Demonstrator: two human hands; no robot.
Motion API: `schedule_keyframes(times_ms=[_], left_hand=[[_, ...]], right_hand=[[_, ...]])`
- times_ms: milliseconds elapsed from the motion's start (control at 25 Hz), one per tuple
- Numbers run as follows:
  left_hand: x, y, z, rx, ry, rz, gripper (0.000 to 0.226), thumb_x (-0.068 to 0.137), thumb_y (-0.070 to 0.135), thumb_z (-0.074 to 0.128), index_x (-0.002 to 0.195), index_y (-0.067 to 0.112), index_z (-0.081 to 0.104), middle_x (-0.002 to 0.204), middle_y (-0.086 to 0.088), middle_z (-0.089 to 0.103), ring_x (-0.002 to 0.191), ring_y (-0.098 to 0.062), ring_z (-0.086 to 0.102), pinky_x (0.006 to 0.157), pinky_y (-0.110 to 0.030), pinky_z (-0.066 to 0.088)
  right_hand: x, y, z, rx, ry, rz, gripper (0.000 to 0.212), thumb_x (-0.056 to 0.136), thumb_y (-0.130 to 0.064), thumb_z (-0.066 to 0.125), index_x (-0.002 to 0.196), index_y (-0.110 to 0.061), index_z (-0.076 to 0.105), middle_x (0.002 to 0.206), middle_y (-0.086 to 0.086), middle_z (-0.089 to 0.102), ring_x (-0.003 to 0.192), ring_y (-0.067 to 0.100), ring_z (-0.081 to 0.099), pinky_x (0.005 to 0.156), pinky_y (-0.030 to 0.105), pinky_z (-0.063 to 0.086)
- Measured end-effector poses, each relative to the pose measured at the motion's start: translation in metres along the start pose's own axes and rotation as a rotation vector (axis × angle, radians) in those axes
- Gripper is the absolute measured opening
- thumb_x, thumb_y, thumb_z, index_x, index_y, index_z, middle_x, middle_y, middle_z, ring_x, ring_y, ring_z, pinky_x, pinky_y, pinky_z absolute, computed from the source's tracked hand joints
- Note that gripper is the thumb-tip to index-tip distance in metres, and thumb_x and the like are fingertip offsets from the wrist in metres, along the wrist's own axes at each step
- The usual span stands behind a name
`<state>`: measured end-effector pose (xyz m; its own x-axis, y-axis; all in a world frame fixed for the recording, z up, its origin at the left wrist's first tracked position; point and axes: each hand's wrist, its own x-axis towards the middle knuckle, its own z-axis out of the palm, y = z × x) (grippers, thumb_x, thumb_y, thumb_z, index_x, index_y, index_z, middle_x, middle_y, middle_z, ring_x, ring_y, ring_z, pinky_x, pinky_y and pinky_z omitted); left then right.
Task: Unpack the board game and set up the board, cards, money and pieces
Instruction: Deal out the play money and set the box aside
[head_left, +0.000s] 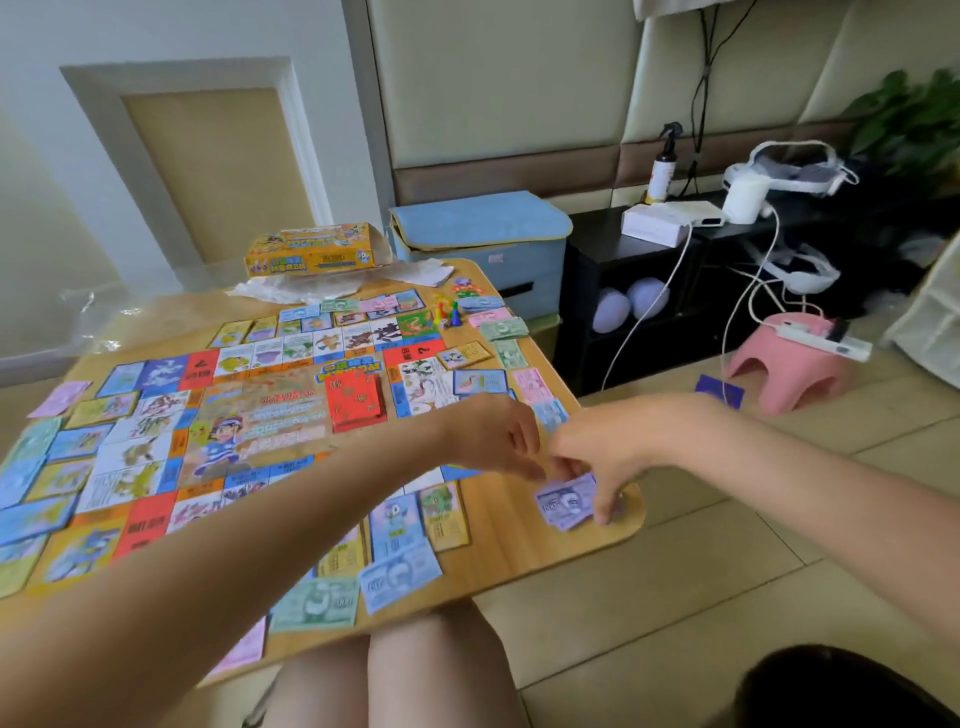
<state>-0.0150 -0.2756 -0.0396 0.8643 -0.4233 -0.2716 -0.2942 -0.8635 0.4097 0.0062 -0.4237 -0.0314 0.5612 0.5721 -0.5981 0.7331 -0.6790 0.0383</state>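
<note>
Right hand (597, 467) pinches the purple money stack (569, 501) at the table's (519, 551) near-right corner; left hand (498, 436) fingers curled beside it, pinch unclear. Square the notes before release. Board (249, 415) beyond.

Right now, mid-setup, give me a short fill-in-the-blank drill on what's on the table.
1. Both hands meet over a stack of ____ play-money notes at the table's near right corner.
2. The pile of cards on the middle of the board is ____.
3. The game box lies at the table's ____ edge.
4. The coloured pawns stand ____ the board.

Missing words: purple; red; far; beside
</note>
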Motion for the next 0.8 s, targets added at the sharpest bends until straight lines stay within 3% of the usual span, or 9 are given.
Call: schedule_keyframes(times_ms=[160, 320, 480, 600, 720, 800], left_hand=[[-0.01, 0.014, 0.029, 0.035, -0.002, -0.033, 0.043, 0.074, 0.037, 0.076, 0.106, 0.016, 0.054, 0.096, 0.004, 0.055, 0.088, -0.013, 0.051, 0.074, -0.022, 0.038], [-0.01, 0.021, 0.039, 0.059, 0.091, -0.053, 0.059, 0.071, 0.029, 0.079, 0.116, 0.009, 0.048, 0.111, -0.004, 0.061, 0.095, -0.018, 0.055, 0.076, -0.024, 0.042], [-0.007, 0.027, 0.041, 0.036, 0.074, -0.075, 0.06, 0.073, 0.023, 0.078, 0.122, 0.006, 0.047, 0.111, -0.005, 0.056, 0.107, -0.022, 0.054, 0.082, -0.025, 0.043], [-0.002, 0.025, 0.043, -0.038, 0.047, -0.108, 0.057, 0.073, 0.023, 0.078, 0.121, 0.007, 0.051, 0.116, -0.007, 0.061, 0.107, -0.023, 0.056, 0.087, -0.029, 0.046], [0.002, 0.021, 0.044, -0.04, 0.026, -0.103, 0.046, 0.072, 0.024, 0.078, 0.111, 0.006, 0.06, 0.11, -0.009, 0.065, 0.1, -0.024, 0.059, 0.084, -0.032, 0.047], [0.003, 0.018, 0.045, -0.056, 0.026, -0.118, 0.048, 0.071, 0.025, 0.079, 0.111, 0.006, 0.059, 0.109, -0.009, 0.064, 0.099, -0.024, 0.059, 0.084, -0.032, 0.048]], right_hand=[[-0.003, -0.006, 0.019, 0.035, 0.145, -0.04, 0.042, 0.069, -0.027, 0.078, 0.098, -0.006, 0.055, 0.098, 0.008, 0.059, 0.087, 0.022, 0.054, 0.062, 0.03, 0.04], [-0.002, -0.003, 0.019, 0.099, 0.189, -0.011, 0.047, 0.066, -0.031, 0.082, 0.098, -0.007, 0.057, 0.097, 0.006, 0.058, 0.089, 0.02, 0.056, 0.07, 0.031, 0.047], [-0.003, -0.01, 0.016, 0.139, 0.131, 0.025, 0.032, 0.071, -0.023, 0.079, 0.087, -0.01, 0.054, 0.069, -0.005, 0.046, 0.065, 0.012, 0.047, 0.05, 0.019, 0.037], [0.0, -0.012, 0.013, 0.192, 0.079, 0.053, 0.03, 0.073, -0.018, 0.078, 0.091, -0.011, 0.054, 0.069, -0.007, 0.044, 0.072, 0.016, 0.05, 0.051, 0.018, 0.036], [0.003, -0.009, 0.013, 0.211, 0.055, 0.049, 0.027, 0.073, -0.017, 0.077, 0.087, -0.011, 0.054, 0.068, -0.003, 0.047, 0.063, 0.014, 0.048, 0.048, 0.02, 0.035], [0.004, -0.009, 0.014, 0.218, 0.044, 0.029, 0.027, 0.073, -0.017, 0.076, 0.089, -0.011, 0.055, 0.074, 0.0, 0.049, 0.068, 0.017, 0.049, 0.05, 0.022, 0.036]])
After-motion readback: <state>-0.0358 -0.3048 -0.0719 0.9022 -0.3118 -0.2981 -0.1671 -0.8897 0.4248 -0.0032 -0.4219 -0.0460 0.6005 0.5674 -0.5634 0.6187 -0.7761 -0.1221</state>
